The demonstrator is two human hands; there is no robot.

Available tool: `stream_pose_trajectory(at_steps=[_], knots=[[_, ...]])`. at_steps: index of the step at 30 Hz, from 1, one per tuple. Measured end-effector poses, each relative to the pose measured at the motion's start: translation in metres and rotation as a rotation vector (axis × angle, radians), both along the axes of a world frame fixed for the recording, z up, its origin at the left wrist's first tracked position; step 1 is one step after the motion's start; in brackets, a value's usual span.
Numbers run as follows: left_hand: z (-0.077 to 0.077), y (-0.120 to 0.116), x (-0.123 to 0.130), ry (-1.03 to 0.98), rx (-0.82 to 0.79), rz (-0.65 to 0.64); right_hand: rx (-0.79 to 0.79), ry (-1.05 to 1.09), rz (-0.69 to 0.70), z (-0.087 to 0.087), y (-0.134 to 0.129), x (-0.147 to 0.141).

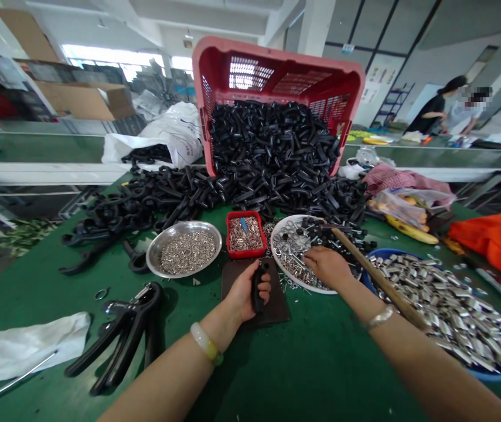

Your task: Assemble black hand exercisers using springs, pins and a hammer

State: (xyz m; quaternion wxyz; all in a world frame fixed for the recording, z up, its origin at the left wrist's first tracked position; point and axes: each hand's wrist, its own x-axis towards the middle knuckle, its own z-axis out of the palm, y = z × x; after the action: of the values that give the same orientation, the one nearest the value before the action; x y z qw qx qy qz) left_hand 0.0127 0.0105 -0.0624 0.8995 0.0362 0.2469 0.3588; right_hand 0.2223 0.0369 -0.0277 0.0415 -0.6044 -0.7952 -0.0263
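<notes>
Black moulded piece (257, 293) sits clamped in the left hand (245, 293); toward its two o'clock, the right hand (330, 266) dips into a white bowl (292, 278) of metal parts (289, 249). Picking seems the step, next wanting a fine pinch; whether it grips one, I can't tell

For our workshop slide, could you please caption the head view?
Left hand, its grip around a black part over a dark pad; right hand at a white bowl of metal parts.

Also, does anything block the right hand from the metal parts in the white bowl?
Nothing visible: the right hand is over the white bowl, at the metal parts; the wooden stick lies beside the hand.
</notes>
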Motion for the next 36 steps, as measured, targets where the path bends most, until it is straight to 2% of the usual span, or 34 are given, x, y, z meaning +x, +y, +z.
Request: stream_pose_trajectory(at_steps=[4,7,9,14,18,23,26,28,34,36], knots=[[0.002,-0.002,0.007,0.102,0.068,0.055,0.056,0.118,0.147,0.012,-0.017,-0.044],[0.002,-0.003,0.009,0.122,0.090,0.129,0.035,-0.003,0.218,0.022,-0.028,-0.072],[0.001,-0.003,0.009,0.117,0.083,0.145,0.046,-0.106,0.233,0.025,-0.033,-0.080],[0.000,-0.002,0.010,0.151,0.059,0.174,0.119,-0.191,0.271,0.020,-0.040,-0.079],[0.000,-0.002,0.013,0.202,0.097,0.187,0.109,-0.144,0.273,0.013,-0.037,-0.076],[0.001,-0.003,0.012,0.246,0.166,0.211,0.095,0.221,0.390,0.004,-0.023,-0.070],[0.001,-0.003,0.010,0.240,0.179,0.171,0.063,0.472,0.313,-0.002,-0.019,-0.065],[0.001,-0.003,0.009,0.231,0.182,0.164,0.037,0.563,0.266,-0.004,-0.018,-0.063],[0.001,-0.001,0.002,0.174,0.114,0.060,0.024,0.449,0.238,-0.004,-0.017,-0.068],[0.002,0.000,0.000,0.159,0.095,0.056,-0.035,0.422,0.315,0.000,-0.013,-0.065]])
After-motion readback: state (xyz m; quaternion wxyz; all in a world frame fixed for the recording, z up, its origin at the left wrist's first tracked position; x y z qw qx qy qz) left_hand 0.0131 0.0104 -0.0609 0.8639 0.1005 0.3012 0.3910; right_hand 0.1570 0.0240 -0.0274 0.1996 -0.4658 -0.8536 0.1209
